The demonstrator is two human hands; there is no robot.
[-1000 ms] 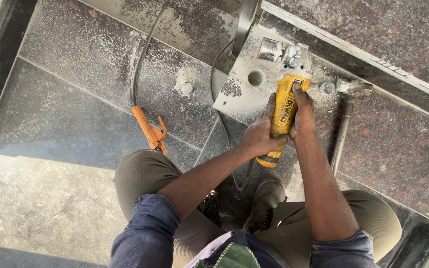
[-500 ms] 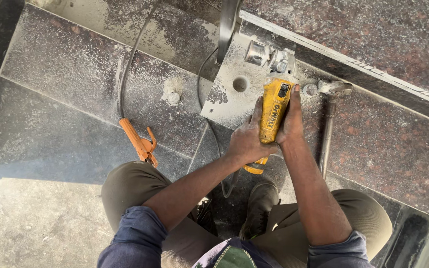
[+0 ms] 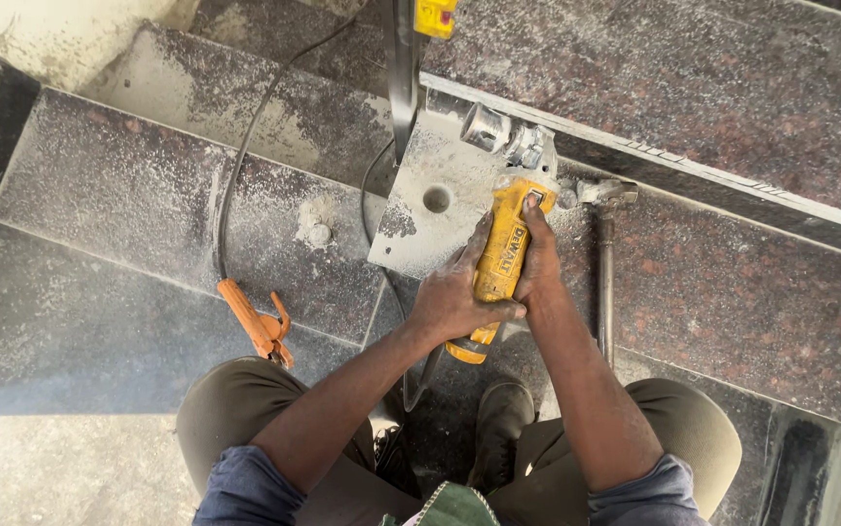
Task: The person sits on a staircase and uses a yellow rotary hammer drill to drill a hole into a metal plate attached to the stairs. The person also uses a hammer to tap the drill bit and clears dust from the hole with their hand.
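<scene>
Gripping: both hands wrapped around a yellow angle grinder (image 3: 503, 261), held together on its body, likely so the tool stays steady against the work.
Left hand (image 3: 454, 297): clamped on the rear half of the grinder body, fingers curled round it.
Right hand (image 3: 537, 268): closed on the front half, thumb lying along the top toward the head.
Grinder position: metal head (image 3: 510, 136) pointed away from the person, resting at the far edge of a dusty steel base plate (image 3: 430, 209) with a round hole in it.
Plate: lies flat on the granite step (image 3: 712, 292); an upright metal post (image 3: 403, 68) rises from its far corner.
Cable: dark cord (image 3: 245, 146) trails off to the left across the step, clear of the grinder head.
Orange clamp (image 3: 257, 326): lies on the step by the person's left knee, untouched.
Hammer (image 3: 603, 263): lies just right of the right hand, head toward the riser, within easy reach.
Posture: squatting, knees spread, shoe (image 3: 500, 429) planted below the tool, apparently for bracing.
</scene>
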